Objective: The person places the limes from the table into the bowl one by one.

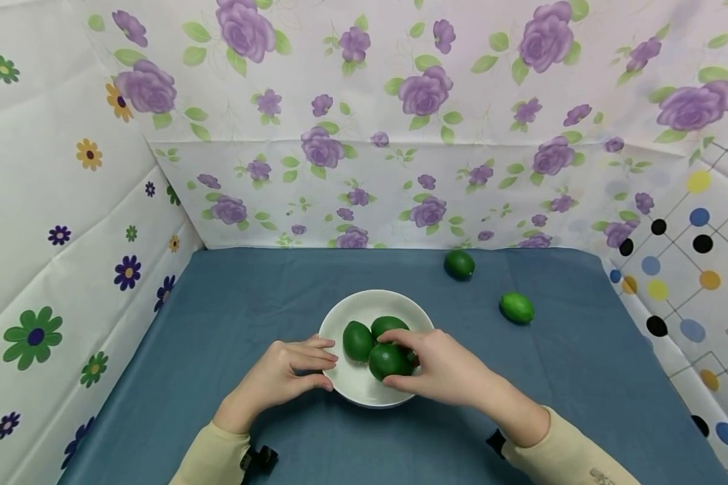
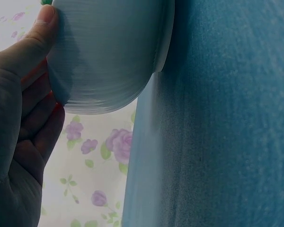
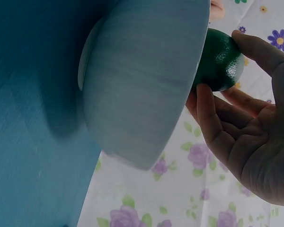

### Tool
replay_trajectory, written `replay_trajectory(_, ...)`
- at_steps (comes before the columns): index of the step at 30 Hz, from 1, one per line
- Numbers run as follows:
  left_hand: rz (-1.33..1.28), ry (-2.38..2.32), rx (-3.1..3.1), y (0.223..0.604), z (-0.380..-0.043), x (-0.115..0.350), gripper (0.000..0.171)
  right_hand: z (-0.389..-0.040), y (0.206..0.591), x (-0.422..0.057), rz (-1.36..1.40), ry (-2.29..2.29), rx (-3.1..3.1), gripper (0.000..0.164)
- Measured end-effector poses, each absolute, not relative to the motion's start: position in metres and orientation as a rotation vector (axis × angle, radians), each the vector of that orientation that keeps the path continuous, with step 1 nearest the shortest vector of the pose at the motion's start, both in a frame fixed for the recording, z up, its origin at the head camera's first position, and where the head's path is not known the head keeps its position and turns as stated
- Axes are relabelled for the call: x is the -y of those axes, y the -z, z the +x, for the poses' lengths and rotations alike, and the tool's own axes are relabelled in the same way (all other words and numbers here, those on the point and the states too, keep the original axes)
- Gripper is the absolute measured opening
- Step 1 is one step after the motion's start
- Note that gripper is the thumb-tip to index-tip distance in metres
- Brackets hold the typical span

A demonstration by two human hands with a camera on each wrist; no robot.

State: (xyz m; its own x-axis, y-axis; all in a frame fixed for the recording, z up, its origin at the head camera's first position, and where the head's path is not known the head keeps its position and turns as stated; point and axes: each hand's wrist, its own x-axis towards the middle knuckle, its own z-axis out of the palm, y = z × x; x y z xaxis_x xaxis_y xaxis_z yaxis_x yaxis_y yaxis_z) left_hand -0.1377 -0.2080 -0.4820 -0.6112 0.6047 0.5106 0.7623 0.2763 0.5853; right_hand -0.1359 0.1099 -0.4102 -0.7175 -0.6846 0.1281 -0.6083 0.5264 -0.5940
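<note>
A white bowl [image 1: 364, 394] stands on the blue cloth in front of me, with green limes in it. My left hand [image 1: 291, 370] holds the bowl's left side, thumb and fingertips at the rim. In the left wrist view, the thumb [image 2: 45, 21] lies along the bowl's edge. My right hand [image 1: 445, 364] pinches a dark green lime [image 1: 389, 362] between thumb and fingers over the right part of the bowl. The right wrist view shows this lime [image 3: 220, 59] level with the rim. Beside it in the bowl lie another lime [image 1: 358, 341] and a partly covered lime [image 1: 389, 326].
Beyond the bowl to the right, a dark lime [image 1: 459, 265] and a brighter green lime [image 1: 516, 308] lie on the blue cloth [image 1: 249, 283]. Flowered sheets [image 1: 352, 182] rise at the back and left, and a dotted sheet [image 1: 691, 283] borders the right.
</note>
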Motion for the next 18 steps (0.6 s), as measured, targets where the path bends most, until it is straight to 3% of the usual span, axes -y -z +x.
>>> replay_trajectory(18,-1.317,1.208,2.311,0.480,-0.139,0.209,0.035,-0.134,0.428,-0.086,-1.199,0.851,-2.655,0.046)
